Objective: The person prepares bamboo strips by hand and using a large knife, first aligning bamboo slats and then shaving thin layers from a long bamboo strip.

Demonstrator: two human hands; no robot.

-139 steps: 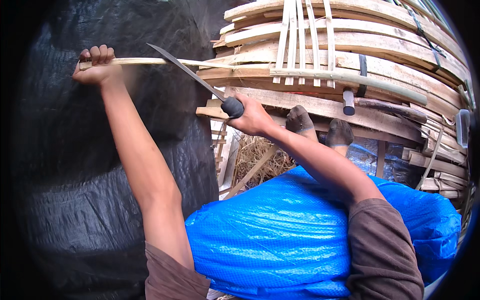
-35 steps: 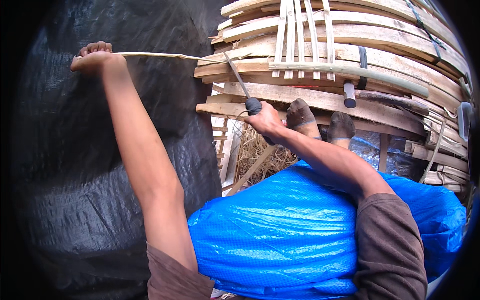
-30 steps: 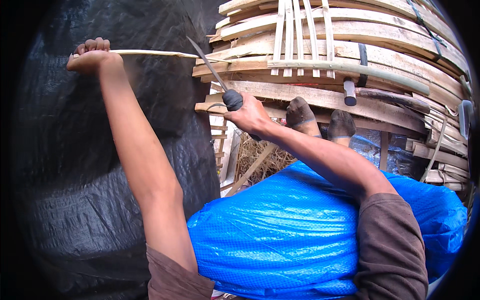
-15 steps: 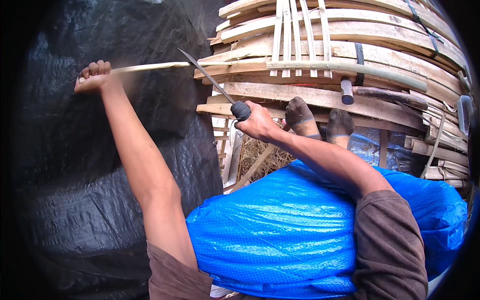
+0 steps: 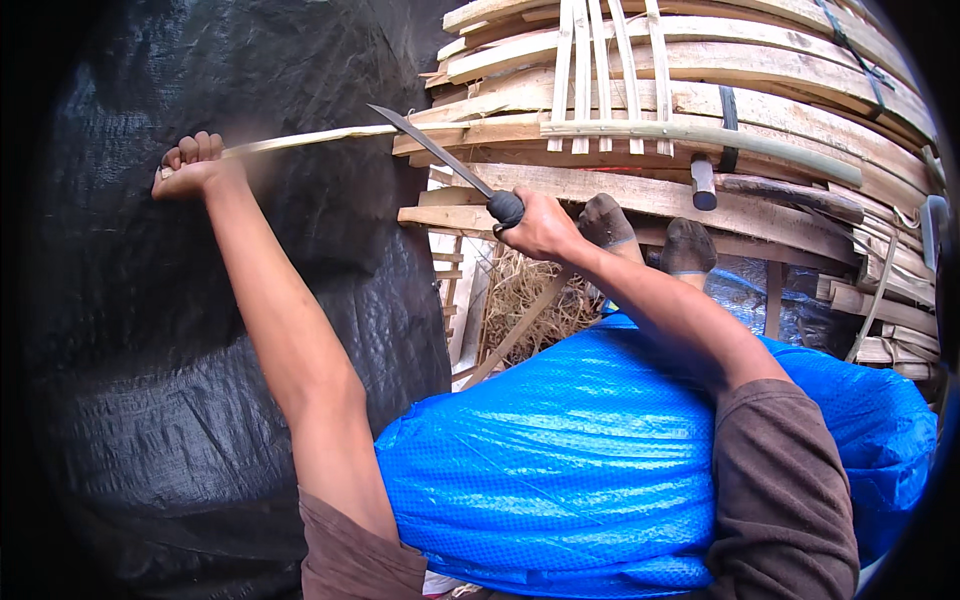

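My left hand [image 5: 192, 166] is stretched out far to the left, its fingers wrapped round the end of a thin pale wood strip [image 5: 310, 138]. The strip runs rightward and passes at the blade of a long knife [image 5: 430, 146]. Wrapped in black, the knife's handle sits in my right hand [image 5: 541, 226], which is closed round it. The blade points up and to the left, crossing the strip near its tip; whether the two touch I cannot tell. To the right of the knife lies a rounded wooden rod [image 5: 700, 131] with several thin slats [image 5: 582, 75] standing out from it.
Stacked planks [image 5: 780, 65] fill the upper right. A hammer [image 5: 704, 185] lies on them, near my two feet in dark socks [image 5: 688, 246]. Black tarpaulin [image 5: 150, 300] hangs along the left. Blue sheeting [image 5: 560, 450] covers my lap, and shavings [image 5: 540, 300] lie below the planks.
My right hand and the knife have shifted slightly right and down. The left hand still grips the strip in nearly the same place. The whole view has moved a little.
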